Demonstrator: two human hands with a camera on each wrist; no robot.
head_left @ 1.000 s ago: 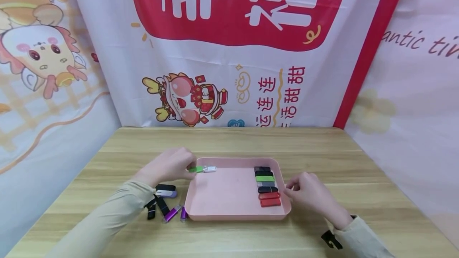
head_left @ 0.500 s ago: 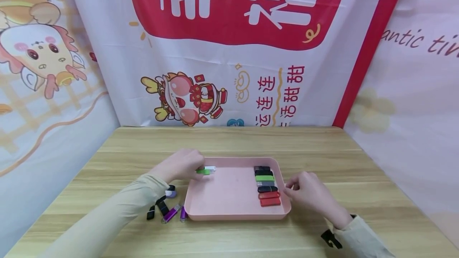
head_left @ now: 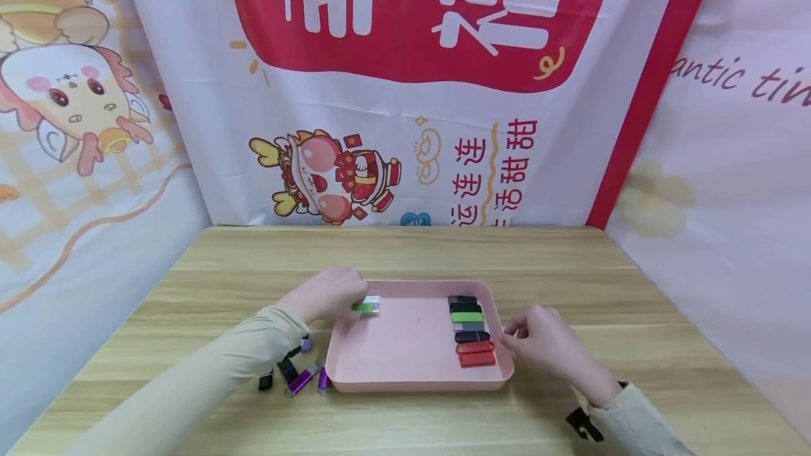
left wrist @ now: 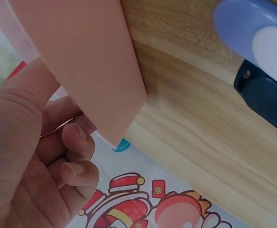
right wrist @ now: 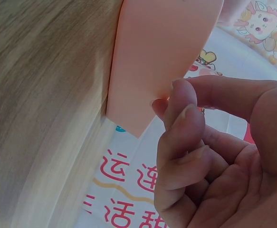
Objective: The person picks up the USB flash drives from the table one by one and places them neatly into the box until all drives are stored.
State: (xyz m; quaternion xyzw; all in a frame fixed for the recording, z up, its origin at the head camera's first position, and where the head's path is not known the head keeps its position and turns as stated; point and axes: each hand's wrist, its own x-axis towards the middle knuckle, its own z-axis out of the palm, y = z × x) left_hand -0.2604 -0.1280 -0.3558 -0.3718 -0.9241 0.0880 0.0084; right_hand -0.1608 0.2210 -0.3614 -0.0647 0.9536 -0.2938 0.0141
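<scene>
- the green usb stick lies at the far left corner inside the pink tray; its long axis runs left to right, metal plug pointing right.
- the white usb stick is just beyond it, roughly parallel.
- the left hand reaches over the tray's left wall, thumb and fingers clamped on the green stick's left end; the wall hides the fingertips in the left wrist view.
- the right hand has curled fingers, thumb and fingertips together on the tray's right rim.
- a row of seven sticks, black, green, grey and red, runs down the tray's right side, their long axes left to right.
- outside, on the left, a purple stick slants with its plug toward the far right; another purple stick points away from the person, and black sticks lie near.
- the table is pale wood with its grain running sideways.
- a white cloth with red print hangs behind; a cartoon cloth hangs at left, a lettered one at right.
</scene>
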